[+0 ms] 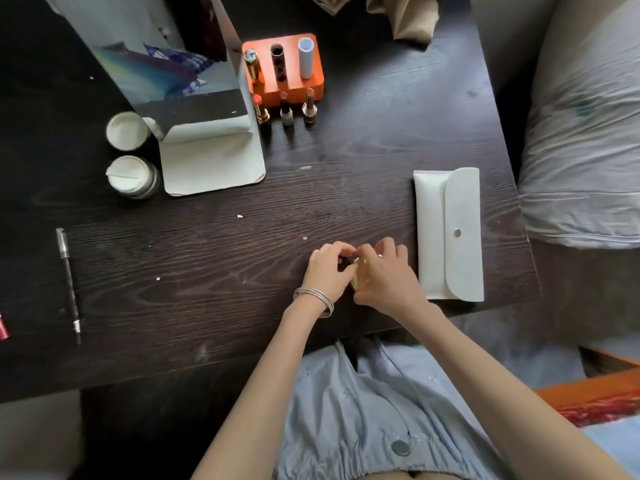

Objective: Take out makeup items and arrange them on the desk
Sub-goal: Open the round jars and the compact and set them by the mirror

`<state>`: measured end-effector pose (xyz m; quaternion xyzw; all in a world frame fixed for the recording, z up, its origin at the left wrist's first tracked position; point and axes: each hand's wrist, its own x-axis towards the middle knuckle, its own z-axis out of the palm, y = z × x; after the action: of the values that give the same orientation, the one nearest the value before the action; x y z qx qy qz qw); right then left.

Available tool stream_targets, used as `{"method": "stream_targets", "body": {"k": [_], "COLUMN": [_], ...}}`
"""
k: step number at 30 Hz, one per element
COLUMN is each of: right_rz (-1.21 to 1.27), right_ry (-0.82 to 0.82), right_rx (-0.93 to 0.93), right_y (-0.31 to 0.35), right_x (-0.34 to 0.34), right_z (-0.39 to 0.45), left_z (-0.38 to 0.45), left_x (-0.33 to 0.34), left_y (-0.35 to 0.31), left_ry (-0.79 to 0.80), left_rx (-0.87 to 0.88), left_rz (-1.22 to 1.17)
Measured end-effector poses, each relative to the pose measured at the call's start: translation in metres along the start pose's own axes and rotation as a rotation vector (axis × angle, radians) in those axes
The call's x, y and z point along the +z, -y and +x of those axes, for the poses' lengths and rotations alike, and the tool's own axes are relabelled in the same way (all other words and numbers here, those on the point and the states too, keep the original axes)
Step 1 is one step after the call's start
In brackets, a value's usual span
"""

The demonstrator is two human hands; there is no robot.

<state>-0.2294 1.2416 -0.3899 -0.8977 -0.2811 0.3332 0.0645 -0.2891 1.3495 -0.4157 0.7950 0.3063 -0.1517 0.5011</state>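
My left hand (327,268) and my right hand (386,277) meet over the dark desk (207,244), both curled round a small gold makeup item (356,277) that is mostly hidden between them. A white snap pouch (448,233) lies closed just right of my hands. Three uncapped lipsticks (285,109) stand in a row before an orange holder (284,64), which holds a gold tube, a dark tube and a white tube.
A tilted mirror on a white stand (211,157) sits at the back left, with two white jars (130,154) beside it. A black pencil (69,282) lies at the left and a pink item (3,327) at the left edge. A bed (585,133) borders the right.
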Motion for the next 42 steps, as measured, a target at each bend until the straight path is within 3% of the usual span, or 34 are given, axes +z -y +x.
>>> {"method": "stream_targets", "body": {"k": [5,9,14,22,32,37,42], "right_rz": [0.166,0.354,0.466,0.496,0.459,0.517,0.411], "right_ry": [-0.116,-0.1,-0.047,-0.041,0.084,0.053,0.083], "right_rx": [-0.101,-0.163,-0.28,-0.253,-0.295,-0.288,-0.253], "right_y": [0.036,0.08,0.13,0.201,0.222,0.225,0.227], "right_x": [-0.028,-0.05,-0.058,-0.059,-0.07,-0.075,-0.073], "right_z": [0.01,0.021,0.026,0.026,0.025,0.023,0.025], "left_z": [-0.005,-0.011,-0.017,-0.036,-0.041,-0.04,-0.038], "left_x": [-0.044,-0.085,-0.134,-0.185,-0.208,-0.212,-0.208], "left_y": [-0.011,-0.006,0.016,0.04,0.059,0.058,0.057], "left_ry": [-0.001,0.244,0.237,0.225,0.217,0.194,0.169], "left_rx": [-0.181,-0.338,-0.302,-0.073,-0.043,-0.025,-0.059], "left_rz": [-0.533,-1.186,-1.533,-1.454,-1.353,-1.322,-1.318]}}
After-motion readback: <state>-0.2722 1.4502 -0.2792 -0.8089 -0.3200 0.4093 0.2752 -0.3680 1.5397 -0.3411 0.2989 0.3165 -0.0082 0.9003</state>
